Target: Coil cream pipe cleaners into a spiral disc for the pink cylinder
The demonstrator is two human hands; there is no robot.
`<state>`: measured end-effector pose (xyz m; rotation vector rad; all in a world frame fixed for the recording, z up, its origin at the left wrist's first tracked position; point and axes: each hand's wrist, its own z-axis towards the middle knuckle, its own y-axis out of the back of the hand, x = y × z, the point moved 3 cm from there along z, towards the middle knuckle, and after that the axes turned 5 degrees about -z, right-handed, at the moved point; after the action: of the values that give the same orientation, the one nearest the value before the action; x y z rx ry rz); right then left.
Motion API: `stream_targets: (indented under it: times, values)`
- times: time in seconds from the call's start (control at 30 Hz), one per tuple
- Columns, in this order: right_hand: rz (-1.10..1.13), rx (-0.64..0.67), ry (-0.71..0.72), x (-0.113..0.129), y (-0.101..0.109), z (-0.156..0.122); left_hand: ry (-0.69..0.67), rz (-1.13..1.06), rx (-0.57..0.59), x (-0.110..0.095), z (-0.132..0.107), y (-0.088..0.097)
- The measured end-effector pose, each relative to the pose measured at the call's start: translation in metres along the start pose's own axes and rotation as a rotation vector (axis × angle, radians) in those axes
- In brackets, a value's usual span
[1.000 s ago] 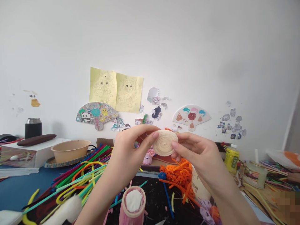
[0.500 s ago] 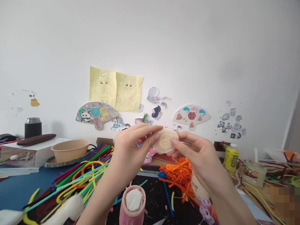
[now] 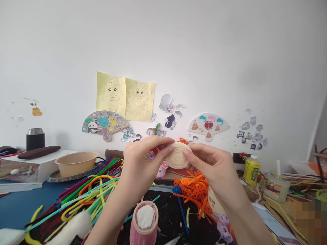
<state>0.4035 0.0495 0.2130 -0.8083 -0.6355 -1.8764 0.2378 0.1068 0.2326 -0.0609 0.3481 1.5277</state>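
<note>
A cream disc coiled from pipe cleaner (image 3: 177, 157) is held up between both hands, its spiral face turned towards me. My left hand (image 3: 145, 163) pinches the upper left rim between thumb and fingers. On the right side, my right hand (image 3: 212, 161) grips the edge, its thumb pressed on the front face and the other fingers behind. Below them stands a pink cylinder (image 3: 143, 233) with a cream rim, stuffed with white filling (image 3: 145, 217). A small pink figure (image 3: 161, 172) is partly hidden behind the left hand.
Many coloured pipe cleaners (image 3: 89, 190) lie left, beside a tan bowl (image 3: 76, 162). An orange pipe-cleaner pile (image 3: 194, 190) sits right, near a yellow bottle (image 3: 251, 171) and a glass jar (image 3: 278, 186). A scissor-like metal tip (image 3: 172, 241) shows at the front. White stuffing (image 3: 73, 229) lies front left.
The coiled disc has shifted slightly left and down and turned a little, still between both hands. My right thumb has slid left with it.
</note>
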Motion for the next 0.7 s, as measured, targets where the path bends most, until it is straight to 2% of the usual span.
stream_targets:
  times: [0.2,0.33,0.43,0.57,0.7]
  values:
    - [0.062,-0.053,0.025,0.000,-0.008,0.000,-0.070,0.067,-0.074,0.001,-0.002,0.000]
    - [0.115,0.024,-0.015,-0.002,-0.011,0.001,-0.084,0.082,-0.088,0.004,-0.003,0.001]
    - [0.126,0.062,-0.063,-0.005,-0.007,0.001,-0.106,0.077,-0.071,0.005,-0.002,0.002]
    - [0.120,-0.020,-0.075,-0.007,0.004,0.002,-0.146,0.090,-0.040,0.002,-0.002,0.002]
    - [0.129,0.052,-0.085,-0.005,0.002,0.002,-0.183,0.070,0.005,0.000,-0.003,0.000]
